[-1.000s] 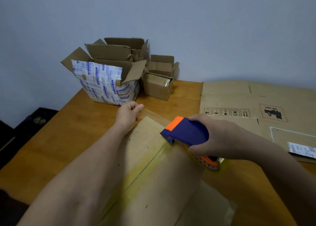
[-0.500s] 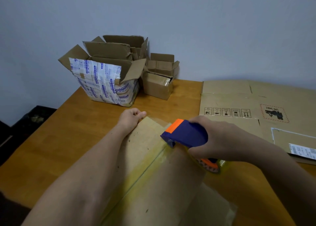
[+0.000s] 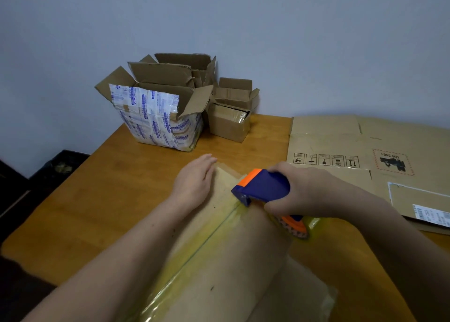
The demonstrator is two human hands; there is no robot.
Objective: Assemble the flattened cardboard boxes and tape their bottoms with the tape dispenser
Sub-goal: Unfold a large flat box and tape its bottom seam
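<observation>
The only writing that reads is "UN 3481", printed upside down inside a red dashed frame on the flat cardboard [image 3: 341, 139], which lies to the right of the box [image 3: 243, 273] and beyond it. Left of that frame on the same sheet runs a row of five black handling pictograms. A white label [image 3: 431, 213] with a barcode sits on the cardboard's near right part; its print is too small to read. Beyond the box to the left stands a printed box [image 3: 155, 122], flaps up, wrapped in white tape with blue lettering that cannot be made out. A small box [image 3: 231, 124], also open, stands just right of it, straight beyond the box.

The box lies on the table [image 3: 97, 200] under both forearms, its bottom flaps closed and facing up. A strip of yellowish clear tape [image 3: 194, 256] runs along the seam between them.

The left hand [image 3: 194, 182] lies palm down on the box's far left corner, fingers straight and together, holding nothing; its forearm stretches along the left flap. The right hand [image 3: 299, 192] has its fingers curled round the blue handle of the dispenser [image 3: 263, 187], wrist bent inward. The dispenser's orange-edged nose is down on the seam near the box's far end. Its tape roll [image 3: 294, 226] hangs below the hand over the box's right edge.
</observation>
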